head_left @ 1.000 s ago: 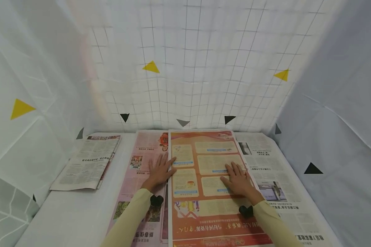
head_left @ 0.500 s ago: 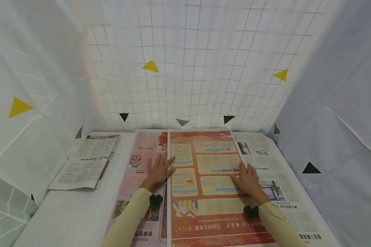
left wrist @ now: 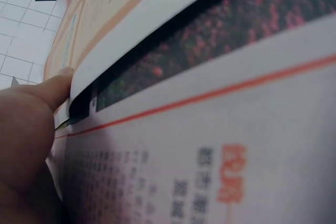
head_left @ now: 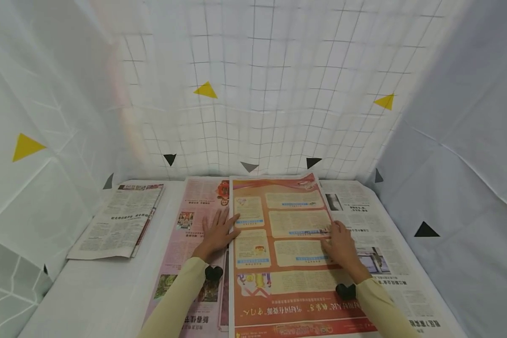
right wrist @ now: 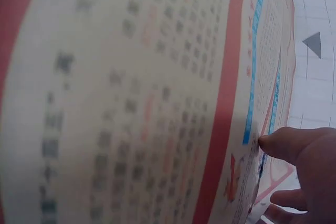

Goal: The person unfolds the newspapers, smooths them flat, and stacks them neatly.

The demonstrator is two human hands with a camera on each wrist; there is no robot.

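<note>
An orange-red newspaper page lies over a spread newspaper, in front of the person. My left hand rests with fingers spread on the pink page, its thumb reaching onto the orange-red page's left edge. In the left wrist view that thumb presses the edge, and the sheet bulges up beside it. At the right edge, my right hand pinches the orange-red page. The right wrist view has the thumb on top and the other fingers beyond the edge, partly hidden.
A folded newspaper lies at the left on the white table. Black-and-white newsprint extends to the right of the orange-red page. White cloth walls with yellow and black triangles enclose the back and sides.
My right hand has slid right from the middle of the orange-red page to its right edge, fingers curling there. The page's far right corner has lifted slightly. My left hand stays put.
</note>
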